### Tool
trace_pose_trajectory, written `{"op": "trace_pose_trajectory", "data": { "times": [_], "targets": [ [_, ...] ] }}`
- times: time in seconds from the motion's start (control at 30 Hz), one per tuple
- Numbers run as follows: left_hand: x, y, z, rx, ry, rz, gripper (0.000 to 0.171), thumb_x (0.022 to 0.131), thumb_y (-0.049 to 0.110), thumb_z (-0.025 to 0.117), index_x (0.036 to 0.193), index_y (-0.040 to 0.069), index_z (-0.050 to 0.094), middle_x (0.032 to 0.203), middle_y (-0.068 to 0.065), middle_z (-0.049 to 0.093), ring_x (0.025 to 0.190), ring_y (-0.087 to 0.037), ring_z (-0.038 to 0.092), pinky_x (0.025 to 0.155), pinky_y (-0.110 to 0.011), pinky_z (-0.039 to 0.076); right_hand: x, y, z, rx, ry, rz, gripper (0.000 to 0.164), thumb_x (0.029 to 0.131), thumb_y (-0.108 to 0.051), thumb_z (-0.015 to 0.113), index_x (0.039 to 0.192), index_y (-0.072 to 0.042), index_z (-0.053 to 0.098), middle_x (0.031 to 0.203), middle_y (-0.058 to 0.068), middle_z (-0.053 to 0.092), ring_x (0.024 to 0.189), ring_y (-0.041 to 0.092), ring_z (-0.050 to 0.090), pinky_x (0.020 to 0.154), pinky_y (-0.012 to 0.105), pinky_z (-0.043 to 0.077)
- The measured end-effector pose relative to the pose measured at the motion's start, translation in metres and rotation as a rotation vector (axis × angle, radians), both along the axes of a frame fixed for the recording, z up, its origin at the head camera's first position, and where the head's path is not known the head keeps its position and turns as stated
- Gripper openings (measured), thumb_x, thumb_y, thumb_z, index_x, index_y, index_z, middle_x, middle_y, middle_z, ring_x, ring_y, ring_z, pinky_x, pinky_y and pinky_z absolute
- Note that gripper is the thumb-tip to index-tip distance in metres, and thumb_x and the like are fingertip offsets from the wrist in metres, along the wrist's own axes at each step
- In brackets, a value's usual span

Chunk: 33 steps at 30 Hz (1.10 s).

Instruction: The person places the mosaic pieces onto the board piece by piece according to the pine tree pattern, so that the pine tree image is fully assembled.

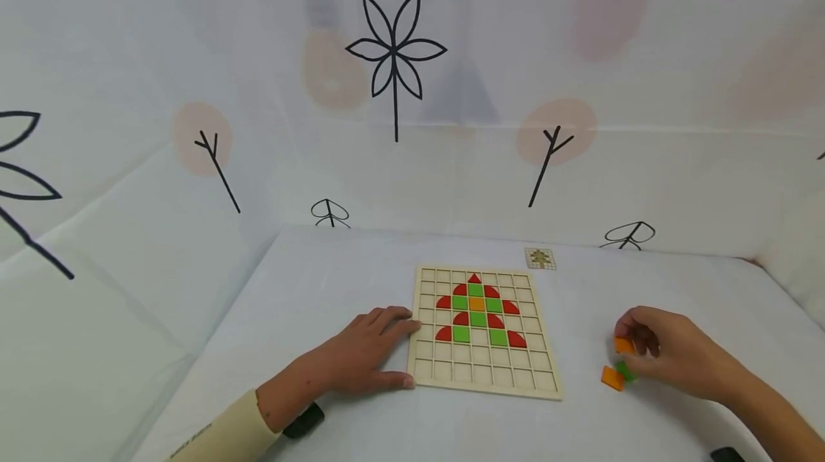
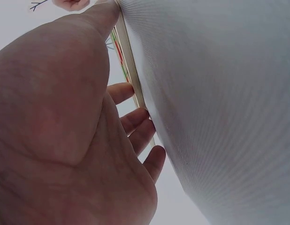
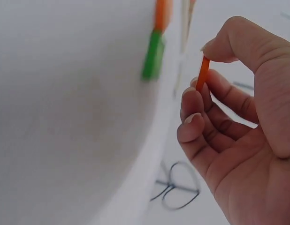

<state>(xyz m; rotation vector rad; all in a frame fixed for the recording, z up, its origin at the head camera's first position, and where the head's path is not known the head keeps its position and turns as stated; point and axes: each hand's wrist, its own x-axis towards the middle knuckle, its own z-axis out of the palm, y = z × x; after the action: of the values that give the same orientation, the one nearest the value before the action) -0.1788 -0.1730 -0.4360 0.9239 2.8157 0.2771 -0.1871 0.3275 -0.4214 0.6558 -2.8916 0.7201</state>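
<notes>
A pale wooden grid board (image 1: pixel 445 372) lies flat on the table, bearing red quarter-round tiles, green square tiles, a red triangle and one orange square tile in a tree shape. My left hand (image 1: pixel 364 354) rests at the board's left edge, its fingers and thumb touching the rim; in the left wrist view these fingers (image 2: pixel 135 121) are fairly straight. To the right of the board, my right hand (image 1: pixel 677 354) pinches an orange square tile (image 3: pixel 202 72) between thumb and fingers. Beneath it on the table lie a green tile (image 1: pixel 626 372) and another orange tile (image 1: pixel 612 378).
A small card (image 1: pixel 540 258) printed with a tree on a grid lies behind the board's far right corner. White cloth (image 1: pixel 399 183) with line-drawn plants hangs behind and around the table. A dark object (image 1: pixel 304 421) shows beneath the left wrist.
</notes>
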Motion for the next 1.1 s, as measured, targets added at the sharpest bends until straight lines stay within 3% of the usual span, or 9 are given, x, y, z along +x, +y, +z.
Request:
{"op": "trace_pose_trajectory", "data": {
  "times": [0.13, 0.37, 0.57, 1.1],
  "targets": [
    [-0.001, 0.001, 0.0, 0.005, 0.002, -0.004, 0.087, 0.094, 0.079, 0.056, 0.166, 0.036, 0.03, 0.168, 0.006, 0.03, 0.149, -0.022, 0.037, 0.123, -0.048, 0.035, 0.003, -0.017, 0.008, -0.031, 0.05, 0.062, 0.044, 0.07, 0.0, 0.091, 0.097, -0.022, 0.065, 0.084, -0.017, 0.056, 0.074, 0.004, 0.05, 0.06, 0.021, 0.043],
    [-0.001, 0.001, 0.0, 0.012, 0.007, -0.011, 0.087, 0.095, 0.079, 0.055, 0.165, 0.035, 0.031, 0.167, 0.005, 0.031, 0.148, -0.022, 0.038, 0.122, -0.048, 0.036, 0.002, -0.05, 0.019, -0.081, 0.058, 0.144, 0.045, 0.071, 0.0, 0.09, 0.098, -0.026, 0.065, 0.089, -0.018, 0.059, 0.076, 0.005, 0.054, 0.06, 0.021, 0.046],
    [-0.001, 0.002, 0.003, 0.01, -0.003, -0.013, 0.088, 0.094, 0.08, 0.054, 0.165, 0.034, 0.032, 0.167, 0.004, 0.032, 0.147, -0.021, 0.038, 0.122, -0.048, 0.037, 0.001, -0.075, 0.02, -0.11, 0.058, 0.211, 0.045, 0.073, 0.002, 0.089, 0.099, -0.027, 0.065, 0.09, -0.017, 0.06, 0.075, 0.005, 0.056, 0.06, 0.021, 0.047],
    [0.001, 0.0, 0.003, 0.0, 0.012, -0.012, 0.088, 0.094, 0.081, 0.053, 0.165, 0.034, 0.033, 0.166, 0.004, 0.032, 0.146, -0.022, 0.039, 0.121, -0.049, 0.037, -0.01, -0.131, 0.012, -0.134, 0.011, 0.267, 0.03, 0.084, -0.003, 0.082, 0.099, -0.024, 0.066, 0.096, -0.012, 0.061, 0.078, 0.008, 0.058, 0.062, 0.021, 0.05]
  ]
}}
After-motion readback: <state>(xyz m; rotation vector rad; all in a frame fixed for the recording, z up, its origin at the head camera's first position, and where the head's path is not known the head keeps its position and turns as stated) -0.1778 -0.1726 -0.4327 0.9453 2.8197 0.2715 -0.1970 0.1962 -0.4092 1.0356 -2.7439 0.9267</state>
